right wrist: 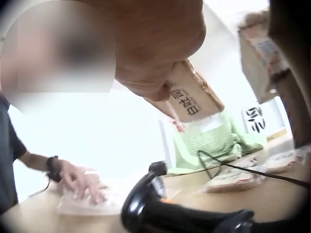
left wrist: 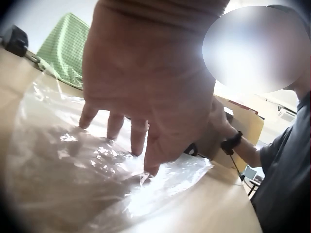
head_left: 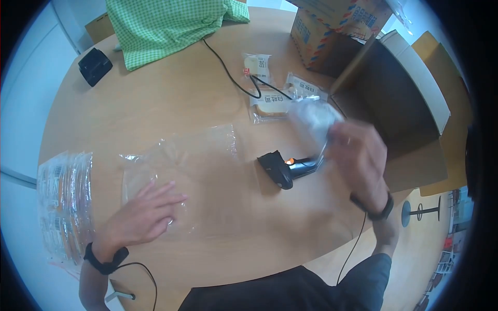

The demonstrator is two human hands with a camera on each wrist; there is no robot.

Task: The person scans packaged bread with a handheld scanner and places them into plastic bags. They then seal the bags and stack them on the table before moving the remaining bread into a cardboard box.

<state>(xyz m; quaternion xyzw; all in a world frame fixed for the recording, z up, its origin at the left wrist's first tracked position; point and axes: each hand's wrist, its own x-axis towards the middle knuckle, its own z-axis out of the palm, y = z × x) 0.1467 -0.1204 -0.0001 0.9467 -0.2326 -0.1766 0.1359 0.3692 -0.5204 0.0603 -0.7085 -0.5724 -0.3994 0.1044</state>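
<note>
My left hand lies with spread, fairly straight fingers on a clear plastic bag, which is flat on the table. In the left wrist view the fingertips touch the crinkled film. My right hand, blurred, grips a packet of sliced white toast above the table at the right. Its printed label shows in the right wrist view; in the head view the packet is a pale blur. Below and left of that hand lies a black barcode scanner with an orange light on it.
More toast packets lie behind the scanner, a black cable crossing them. An open cardboard box stands at the right. Stacked flat packets line the left edge. Green checked cloth and a black stand are at the back.
</note>
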